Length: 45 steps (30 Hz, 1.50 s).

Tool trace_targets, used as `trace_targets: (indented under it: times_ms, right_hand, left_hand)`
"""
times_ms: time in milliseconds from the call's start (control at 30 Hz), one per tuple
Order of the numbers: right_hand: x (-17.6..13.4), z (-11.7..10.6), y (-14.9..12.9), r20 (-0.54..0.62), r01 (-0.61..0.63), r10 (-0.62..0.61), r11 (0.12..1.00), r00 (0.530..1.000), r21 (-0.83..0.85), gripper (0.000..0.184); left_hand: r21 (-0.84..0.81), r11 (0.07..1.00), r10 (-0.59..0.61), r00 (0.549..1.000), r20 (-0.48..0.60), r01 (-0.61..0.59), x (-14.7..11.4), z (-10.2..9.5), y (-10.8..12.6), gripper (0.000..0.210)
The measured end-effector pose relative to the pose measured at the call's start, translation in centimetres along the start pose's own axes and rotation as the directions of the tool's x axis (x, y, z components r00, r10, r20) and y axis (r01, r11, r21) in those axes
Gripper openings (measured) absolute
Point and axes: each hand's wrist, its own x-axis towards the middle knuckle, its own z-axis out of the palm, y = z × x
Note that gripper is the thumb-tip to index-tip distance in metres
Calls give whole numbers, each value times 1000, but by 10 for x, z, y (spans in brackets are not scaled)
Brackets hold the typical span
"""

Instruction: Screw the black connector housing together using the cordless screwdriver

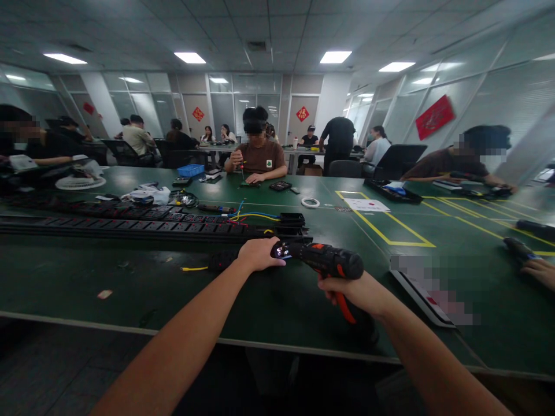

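A black-and-orange power drill (pixel 332 260) sits right of frame centre, its handle clasped in the right hand's (pixel 358 290) fingers, its front pointing left toward a black part (pixel 222 261) gripped by the left hand (pixel 259 254); black strips (pixel 143 229) lie beyond, centre left.

Left forearm, bare and smooth, tapering (pixel 186 332): widest on the near side of the long, flat, dark-green worktable with a pale edge strip (pixel 156 286), narrowest at the wrist above its top. Left hand, bare (pixel 259 254): back and thumb visible above the worktable. Right forearm, bare, of like taper (pixel 427 349): spans the worktable's near edge. Right hand, bare (pixel 358 290): slender fingers, partly hidden, above the worktable. Clothing below the worktable's near edge: too dark to distinguish.
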Motion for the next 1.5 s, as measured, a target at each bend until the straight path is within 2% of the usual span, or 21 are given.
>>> trace_targets:
  times_ms: [467, 767, 967, 1233, 1500]
  right_hand:
    - [1, 0, 1, -7, -24, 24, 999, 1000, 25, 12]
    - [2, 1, 2, -21, -77, 80, 989, 997, 129, 34]
    - [3, 4, 6, -31, -51, 56, 988, 998, 144, 29]
    - [1, 0, 3, 79, 4, -6, 1000, 997, 23, 24]
    - [-4, 7, -3, 2, -21, 21, 1000, 1000, -1, 20]
  left_hand:
    - [-2, 1000, 18, 999, -31, -18, 2, 3, -3, 66]
    - [4, 1000, 23, 999, -41, -23, 2, 1, -4, 69]
    - [-20, 999, 27, 1000, -11, -27, 4, 1, -6, 68]
    - [-11, 1000, 1, 1000, -9, -1, 2, -1, -3, 68]
    - [-5, 1000, -12, 1000, 1, 12, 1, -3, -1, 67]
